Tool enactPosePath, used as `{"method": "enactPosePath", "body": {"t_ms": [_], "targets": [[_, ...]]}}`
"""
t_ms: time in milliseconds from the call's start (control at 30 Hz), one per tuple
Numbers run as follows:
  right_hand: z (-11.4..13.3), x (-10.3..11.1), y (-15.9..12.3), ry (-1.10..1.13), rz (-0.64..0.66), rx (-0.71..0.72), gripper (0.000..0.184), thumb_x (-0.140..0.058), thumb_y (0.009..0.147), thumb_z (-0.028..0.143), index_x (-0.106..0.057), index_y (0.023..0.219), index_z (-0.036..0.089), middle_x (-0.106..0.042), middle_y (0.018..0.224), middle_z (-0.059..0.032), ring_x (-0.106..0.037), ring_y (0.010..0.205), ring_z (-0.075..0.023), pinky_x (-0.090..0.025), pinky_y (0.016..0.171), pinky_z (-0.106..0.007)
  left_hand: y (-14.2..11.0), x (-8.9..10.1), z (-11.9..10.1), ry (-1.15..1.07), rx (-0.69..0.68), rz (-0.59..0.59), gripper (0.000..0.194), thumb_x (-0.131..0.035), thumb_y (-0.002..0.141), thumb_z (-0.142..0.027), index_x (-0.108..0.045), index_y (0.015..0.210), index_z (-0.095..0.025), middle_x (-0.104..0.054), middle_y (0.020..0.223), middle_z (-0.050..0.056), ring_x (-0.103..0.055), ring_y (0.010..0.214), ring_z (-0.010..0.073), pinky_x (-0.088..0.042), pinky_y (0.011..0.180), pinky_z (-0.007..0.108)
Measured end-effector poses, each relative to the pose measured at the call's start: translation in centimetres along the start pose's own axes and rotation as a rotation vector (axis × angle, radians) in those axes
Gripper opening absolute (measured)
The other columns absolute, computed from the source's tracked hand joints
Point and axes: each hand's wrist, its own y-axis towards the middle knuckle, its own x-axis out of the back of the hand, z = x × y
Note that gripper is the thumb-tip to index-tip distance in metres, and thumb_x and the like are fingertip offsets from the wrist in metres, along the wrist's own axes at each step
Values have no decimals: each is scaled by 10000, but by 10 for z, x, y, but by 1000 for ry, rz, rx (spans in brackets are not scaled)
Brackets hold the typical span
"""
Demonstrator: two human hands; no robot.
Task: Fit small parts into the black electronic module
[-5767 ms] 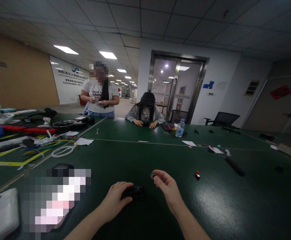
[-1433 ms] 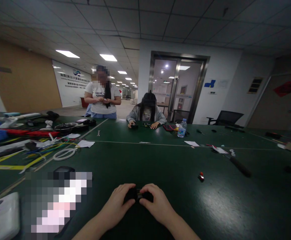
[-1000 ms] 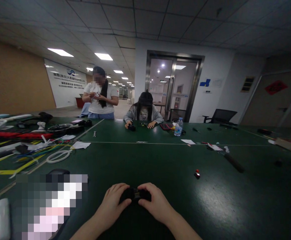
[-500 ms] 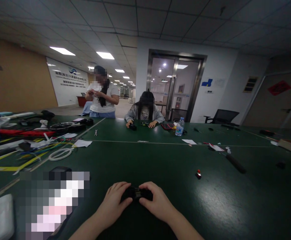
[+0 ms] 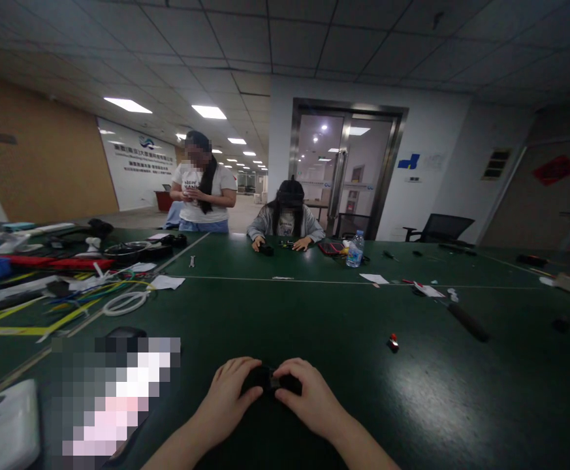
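In the head view, my left hand [image 5: 233, 393] and my right hand [image 5: 311, 395] face each other low in the middle, just above or on the green table. Both grip a small dark object [image 5: 268, 378] between them, thumbs on the near side and fingers on the far side. It is black, with a duller metallic-looking patch at its centre between my thumbs. Its ends are covered by my fingers, and its exact kind is too dark to make out.
A small red and silver item [image 5: 393, 343] lies to the right, beyond it a black-handled tool [image 5: 467, 322]. At left are a white device [image 5: 8, 424], a blurred-out phone-like slab [image 5: 128, 398], a coiled white cable [image 5: 125, 303] and loose wires. A bottle [image 5: 356, 249] and two people are across the table.
The view has shifted slightly, so the table items appear a little further right. Both hands keep their hold; my right fingertips sit a bit nearer the object's centre.
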Motion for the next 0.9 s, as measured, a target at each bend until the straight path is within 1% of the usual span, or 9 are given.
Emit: {"method": "enactPosePath", "body": {"t_ms": [167, 333, 467, 567, 667, 767, 900], "targets": [[2, 1, -1, -7, 12, -24, 228, -614, 732, 270, -621, 957, 304, -593, 1044, 32, -538, 990, -189, -394, 865, -328, -1, 1, 1, 2, -4, 7, 377, -515, 792, -275, -545, 1167, -244, -572, 1207, 49, -457, 1155, 241, -332, 979, 401], [4, 1, -1, -23, 30, -43, 204, -576, 762, 270, -609, 963, 290, -581, 1069, 29, -521, 1027, -197, -385, 878, -334, -3, 3, -2, 1, -5, 3, 437, -561, 759, -296, -526, 1192, -249, -568, 1217, 55, -450, 1159, 256, -320, 987, 417], [6, 2, -1, -27, 38, -40, 194, -562, 774, 257, -608, 959, 297, -584, 1065, 30, -523, 1024, -202, -381, 878, -343, -3, 4, -5, -3, -4, -1, 376, -542, 766, -259, -560, 1141, -264, -584, 1194, 42, -460, 1149, 245, -325, 984, 410], [7, 2, -1, -31, 34, -42, 191, -568, 769, 249, -609, 951, 293, -585, 1064, 24, -525, 1016, -204, -384, 877, -347, -2, 4, -6, -3, 2, -2, 390, -547, 770, -272, -551, 1159, -249, -584, 1195, 50, -462, 1148, 247, -329, 984, 411], [7, 2, 0, -41, 29, -44, 192, -570, 769, 252, -610, 954, 288, -583, 1066, 18, -525, 1012, -202, -381, 883, -348, -2, 3, -5, 1, 10, -10, 415, -524, 796, -305, -524, 1200, -208, -568, 1218, 80, -454, 1158, 257, -327, 987, 424], [6, 1, 0, -48, 25, -37, 205, -580, 763, 272, -610, 965, 286, -582, 1069, 11, -523, 1012, -206, -384, 877, -348, -2, 2, -4, 7, 8, -13, 380, -496, 818, -299, -549, 1176, -183, -572, 1209, 94, -461, 1152, 253, -332, 987, 409], [4, 0, 0, -54, 20, -22, 217, -600, 750, 292, -610, 967, 279, -586, 1058, 8, -522, 1015, -205, -376, 877, -340, -1, 2, -4, 12, 5, -14, 356, -513, 805, -271, -567, 1147, -190, -585, 1188, 84, -471, 1140, 246, -339, 984, 392]]}}
